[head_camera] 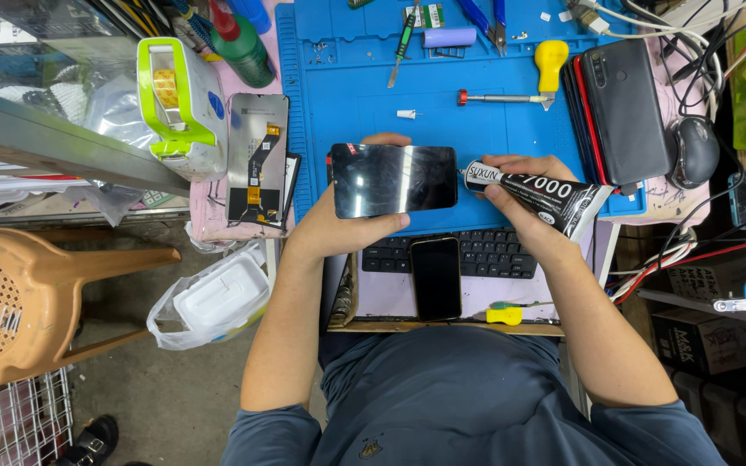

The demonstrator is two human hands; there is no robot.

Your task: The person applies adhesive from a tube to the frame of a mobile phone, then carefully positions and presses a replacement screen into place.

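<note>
My left hand (pixel 331 226) holds a dark smartphone (pixel 394 179) flat, glass side up, over the near edge of a blue work mat (pixel 364 95). My right hand (pixel 524 203) grips a black glue tube (pixel 546 195) with white lettering. Its thin nozzle points left and meets the phone's right edge. A second black phone (pixel 436 278) lies on a black keyboard (pixel 485 253) just below my hands.
Tweezers, cutters, a screwdriver (pixel 502 98) and a yellow-handled tool (pixel 551 62) lie on the mat. A spare screen part (pixel 257 158) and white-green dispenser (pixel 179 103) sit left. Stacked phones (pixel 623 108), a mouse (pixel 694 151) and cables crowd the right. A tan stool (pixel 19 302) stands at floor left.
</note>
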